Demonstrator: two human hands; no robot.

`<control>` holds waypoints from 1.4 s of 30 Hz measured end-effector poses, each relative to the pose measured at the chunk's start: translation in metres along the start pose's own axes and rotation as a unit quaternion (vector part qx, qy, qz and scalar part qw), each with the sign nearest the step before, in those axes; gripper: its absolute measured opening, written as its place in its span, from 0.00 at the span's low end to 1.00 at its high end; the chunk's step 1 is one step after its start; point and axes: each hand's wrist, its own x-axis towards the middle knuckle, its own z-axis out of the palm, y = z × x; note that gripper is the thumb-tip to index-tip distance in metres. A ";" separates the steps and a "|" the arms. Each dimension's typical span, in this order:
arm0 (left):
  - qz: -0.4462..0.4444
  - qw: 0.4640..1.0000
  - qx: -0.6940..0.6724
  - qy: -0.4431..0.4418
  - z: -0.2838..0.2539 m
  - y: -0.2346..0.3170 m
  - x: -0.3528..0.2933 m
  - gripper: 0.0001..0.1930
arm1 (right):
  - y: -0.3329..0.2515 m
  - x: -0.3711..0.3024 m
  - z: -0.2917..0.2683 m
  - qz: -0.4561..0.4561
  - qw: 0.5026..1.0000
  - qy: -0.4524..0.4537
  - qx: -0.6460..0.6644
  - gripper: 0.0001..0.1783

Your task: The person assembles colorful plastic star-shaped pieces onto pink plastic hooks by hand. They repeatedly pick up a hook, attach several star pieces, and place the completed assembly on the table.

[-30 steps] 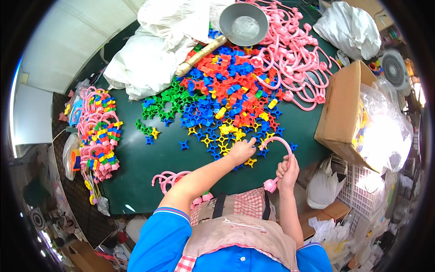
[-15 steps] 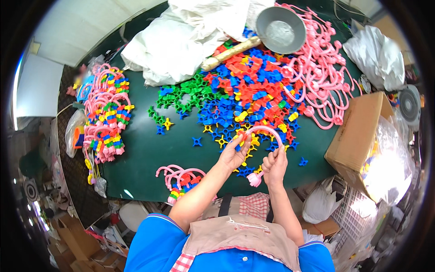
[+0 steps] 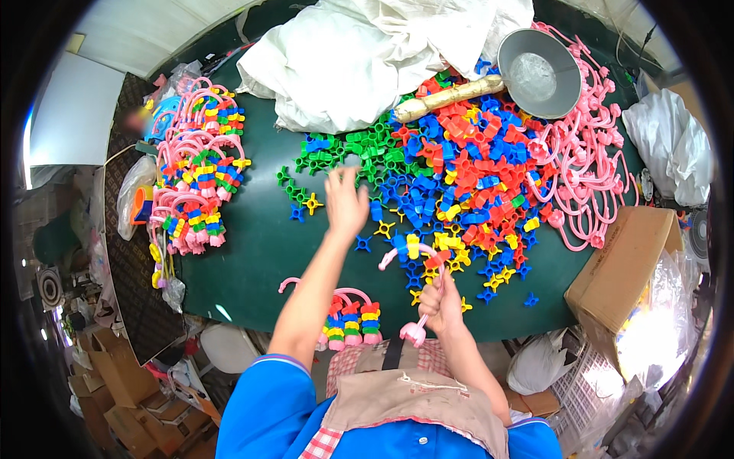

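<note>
My right hand (image 3: 441, 304) is closed round a hooked pink plastic tube (image 3: 390, 258) near the table's front edge. A flower-shaped pink knob (image 3: 414, 333) forms the tube's lower end. Threaded on its curve are a red ring piece (image 3: 437, 261), a yellow one (image 3: 413, 245) and a blue one. My left hand (image 3: 346, 200) reaches out over the table at the near edge of the green ring pieces (image 3: 375, 151). Its fingers are apart and slightly blurred, and nothing shows in them. Loose blue pieces (image 3: 409, 195) lie to its right.
Finished-looking pink hooks with coloured rings (image 3: 200, 172) are stacked at left; several more (image 3: 352, 321) lie by my left forearm. Bare pink tubes (image 3: 585, 168) heap at right, beside a cardboard box (image 3: 612, 268). A grey bowl (image 3: 539, 74), wrapped stick (image 3: 449, 98) and white sacking (image 3: 329, 69) lie behind.
My left hand has let go of the tube's tip and moved away toward the green pieces. The right hand has come lower with the tube. The whole view has shifted slightly.
</note>
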 end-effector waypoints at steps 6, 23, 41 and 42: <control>-0.115 0.975 -0.054 -0.183 0.000 -0.042 0.012 0.14 | -0.034 -0.009 0.045 -0.155 0.983 -0.001 -0.095 0.25; -0.165 0.812 -0.336 -0.448 -0.075 0.124 -0.057 0.29 | -0.077 -0.042 0.013 -0.221 0.804 -0.005 -0.552 0.21; -0.028 0.990 0.086 -0.108 -0.131 -0.029 -0.190 0.18 | -0.359 -0.030 -0.010 -0.663 0.558 0.153 -0.475 0.20; -0.053 0.994 0.018 -0.090 -0.114 -0.021 -0.183 0.19 | -0.338 -0.051 0.001 -0.674 0.546 0.133 -0.480 0.20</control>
